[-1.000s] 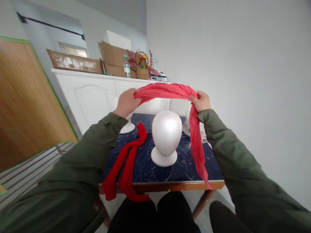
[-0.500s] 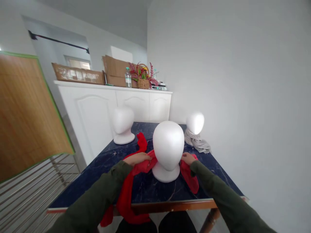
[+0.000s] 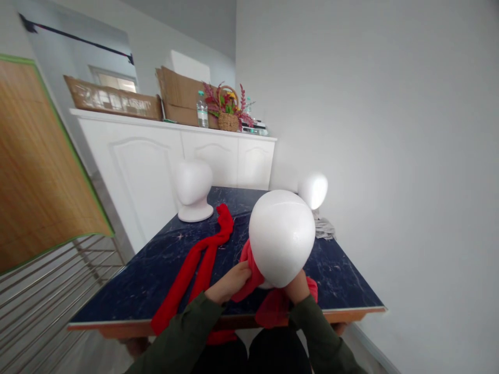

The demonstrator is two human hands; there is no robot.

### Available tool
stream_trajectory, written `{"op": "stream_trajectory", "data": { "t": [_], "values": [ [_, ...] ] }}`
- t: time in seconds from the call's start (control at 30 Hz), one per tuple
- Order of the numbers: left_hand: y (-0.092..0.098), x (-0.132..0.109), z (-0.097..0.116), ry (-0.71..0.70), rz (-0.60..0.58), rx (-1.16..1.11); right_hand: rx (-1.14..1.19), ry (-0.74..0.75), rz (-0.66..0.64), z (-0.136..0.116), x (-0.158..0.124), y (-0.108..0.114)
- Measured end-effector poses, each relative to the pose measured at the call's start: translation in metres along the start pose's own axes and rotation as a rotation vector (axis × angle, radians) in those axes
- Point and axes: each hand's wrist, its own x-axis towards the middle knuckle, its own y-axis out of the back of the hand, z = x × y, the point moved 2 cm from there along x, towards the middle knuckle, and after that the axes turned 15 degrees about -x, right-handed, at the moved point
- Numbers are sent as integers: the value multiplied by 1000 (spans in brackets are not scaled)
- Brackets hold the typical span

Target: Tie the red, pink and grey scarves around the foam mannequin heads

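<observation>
In front of me a white foam mannequin head [image 3: 281, 236] leans toward me, tilted over the table's near edge. A thin pinkish-red scarf [image 3: 249, 259] passes around its neck. My left hand [image 3: 232, 281] is closed on the scarf at the left of the neck. Below the chin, my right hand [image 3: 297, 286] grips the scarf, its fingertips hidden behind the head; a sheer end of cloth hangs beneath it. To the left, a brighter red scarf [image 3: 191, 265] lies folded lengthwise over the table and drops past the near edge.
The dark blue marbled table [image 3: 156, 265] also bears a bare white mannequin head [image 3: 194, 187] at back left and another white head [image 3: 313, 190] at back right with a grey scarf [image 3: 324, 228]. Behind stands a white cabinet [image 3: 146, 156]. A metal rack [image 3: 89, 267] is at left.
The middle head has tipped toward me. Both hands have come nearer to me and closer together, bringing the pinkish-red scarf around the neck. My view has shifted slightly downward.
</observation>
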Motion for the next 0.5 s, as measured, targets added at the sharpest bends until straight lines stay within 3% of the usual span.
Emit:
{"op": "stream_trajectory", "data": {
  "t": [0.13, 0.27, 0.33, 0.5],
  "values": [
    [2, 4, 2, -58, -97, -49, -56, 95, 52, -9, -15, -1],
    [8, 8, 4, 75, -183, -194, -420, 236, 40, -22, -28, 2],
    [9, 10, 7, 118, -252, -219, -487, 276, 24, -27, -28, 2],
    [7, 12, 15, 46, -223, -9, -73, 220, -2, -30, -24, -12]
  ]
}}
